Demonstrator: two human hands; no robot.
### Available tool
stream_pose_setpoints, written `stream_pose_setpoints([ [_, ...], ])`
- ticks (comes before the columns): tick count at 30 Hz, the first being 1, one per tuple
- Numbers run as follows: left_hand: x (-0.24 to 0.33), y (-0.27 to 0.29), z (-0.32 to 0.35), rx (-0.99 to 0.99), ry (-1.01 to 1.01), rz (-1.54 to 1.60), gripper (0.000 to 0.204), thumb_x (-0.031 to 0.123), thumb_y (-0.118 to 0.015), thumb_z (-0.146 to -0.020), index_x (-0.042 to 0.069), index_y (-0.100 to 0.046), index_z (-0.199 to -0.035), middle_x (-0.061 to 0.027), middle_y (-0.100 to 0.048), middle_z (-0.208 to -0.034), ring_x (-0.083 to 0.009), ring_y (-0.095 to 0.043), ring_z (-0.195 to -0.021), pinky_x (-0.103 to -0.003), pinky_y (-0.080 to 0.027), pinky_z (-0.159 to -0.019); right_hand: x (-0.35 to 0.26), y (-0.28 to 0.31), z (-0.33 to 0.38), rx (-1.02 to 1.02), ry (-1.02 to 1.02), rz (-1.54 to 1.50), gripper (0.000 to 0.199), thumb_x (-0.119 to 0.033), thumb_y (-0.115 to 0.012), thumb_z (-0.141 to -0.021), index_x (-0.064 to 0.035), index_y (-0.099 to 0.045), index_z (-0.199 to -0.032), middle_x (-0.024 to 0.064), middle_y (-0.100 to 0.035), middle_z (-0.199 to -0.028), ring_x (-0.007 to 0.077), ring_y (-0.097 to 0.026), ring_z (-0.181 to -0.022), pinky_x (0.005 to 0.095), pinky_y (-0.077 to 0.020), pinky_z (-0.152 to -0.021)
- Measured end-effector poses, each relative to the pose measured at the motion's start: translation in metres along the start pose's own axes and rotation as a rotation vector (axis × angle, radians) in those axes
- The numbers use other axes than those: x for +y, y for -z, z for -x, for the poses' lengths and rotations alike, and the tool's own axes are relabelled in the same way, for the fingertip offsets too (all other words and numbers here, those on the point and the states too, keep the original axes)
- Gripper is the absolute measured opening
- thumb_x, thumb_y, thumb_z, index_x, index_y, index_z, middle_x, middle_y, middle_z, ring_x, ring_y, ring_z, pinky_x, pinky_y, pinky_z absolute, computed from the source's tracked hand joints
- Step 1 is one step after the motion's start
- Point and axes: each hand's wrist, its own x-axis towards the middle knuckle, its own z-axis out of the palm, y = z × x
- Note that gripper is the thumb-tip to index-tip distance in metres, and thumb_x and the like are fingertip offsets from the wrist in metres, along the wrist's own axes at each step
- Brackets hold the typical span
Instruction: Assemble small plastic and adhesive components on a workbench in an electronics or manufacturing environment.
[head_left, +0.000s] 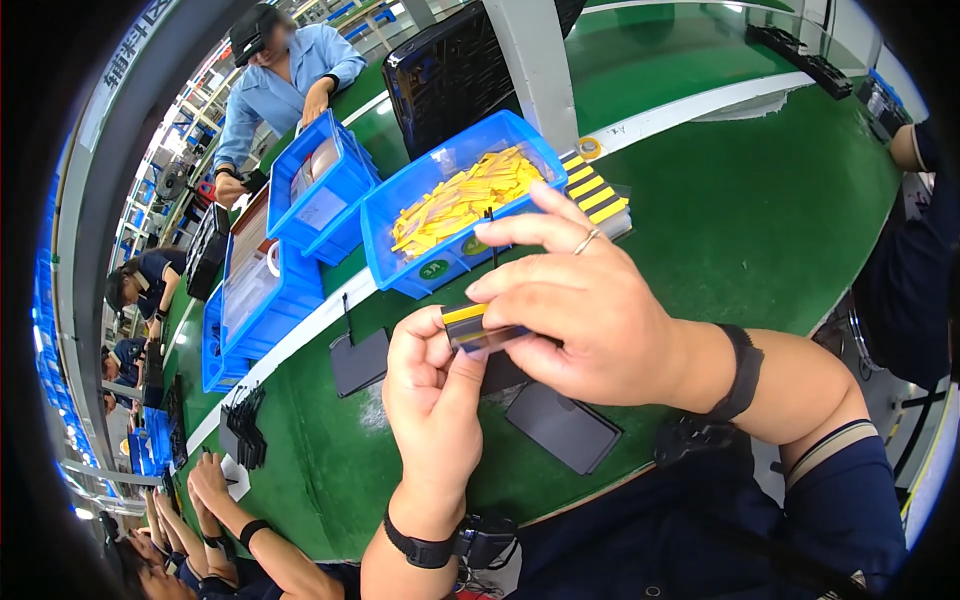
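Our right hand (590, 320) pinches right end of dark piece (465, 334), yellow band (459, 315) along its top edge. Our left hand (430, 395) holds left end, thumb on near side. We have it raised over green bench (720, 220), near black slab (565, 428). Beyond: blue bin (400, 281) heaped with yellow strips (465, 205).

At frame centre, a piece (464, 324) lies between left hand (435, 390) and right hand (590, 320). Upper centre, on the surface (720, 230), a bin (412, 282) contains strips (465, 200); other bins (295, 295) stand left; lower centre, a panel (565, 428).
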Motion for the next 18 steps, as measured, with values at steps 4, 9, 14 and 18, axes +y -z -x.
stream_pose_setpoints([
  [4,0.0059,0.0010,0.0040,-0.044,-0.086,-0.357,0.036,-0.001,-0.056,-0.088,-0.001,-0.041,-0.120,-0.0097,-0.063,-0.104,-0.0112,-0.059,-0.094,-0.021,-0.046,-0.078,0.0007,0.0071,-0.0068,-0.079,0.011,-0.050,0.013,-0.004,-0.067,-0.063,-0.0068,-0.058,-0.072,0.0057,-0.058,-0.077,0.0290,-0.055,-0.098,0.0555,-0.0345,-0.100],
  [9,0.0037,-0.0009,0.0033,0.035,-0.115,-0.198,0.030,-0.001,-0.058,-0.086,0.000,-0.050,-0.115,-0.0063,-0.062,-0.101,-0.0097,-0.058,-0.090,-0.021,-0.045,-0.079,-0.0041,0.0049,-0.0054,0.052,0.114,0.058,0.025,-0.005,-0.072,-0.056,-0.0089,-0.063,-0.079,0.0025,-0.058,-0.081,0.0244,-0.057,-0.092,0.0529,-0.0367,-0.098],
  [14,0.0068,-0.0051,0.0044,0.002,-0.048,-0.158,0.027,-0.001,-0.057,-0.087,-0.002,-0.049,-0.113,-0.0060,-0.062,-0.100,-0.0095,-0.058,-0.092,-0.021,-0.045,-0.081,-0.0006,0.0017,-0.0028,0.059,0.150,0.235,0.011,-0.014,-0.058,-0.069,-0.0055,-0.058,-0.075,0.0041,-0.050,-0.075,0.0218,-0.053,-0.079,0.0440,-0.0433,-0.088],
  [18,0.0061,-0.0081,0.0047,0.047,-0.027,-0.186,0.025,-0.001,-0.057,-0.088,-0.003,-0.050,-0.112,-0.0061,-0.065,-0.096,-0.0068,-0.058,-0.089,-0.018,-0.044,-0.078,0.0012,0.0024,-0.0038,0.049,0.156,0.236,0.010,-0.013,-0.059,-0.068,-0.0052,-0.057,-0.072,0.0046,-0.049,-0.074,0.0226,-0.052,-0.078,0.0433,-0.0432,-0.086],
])
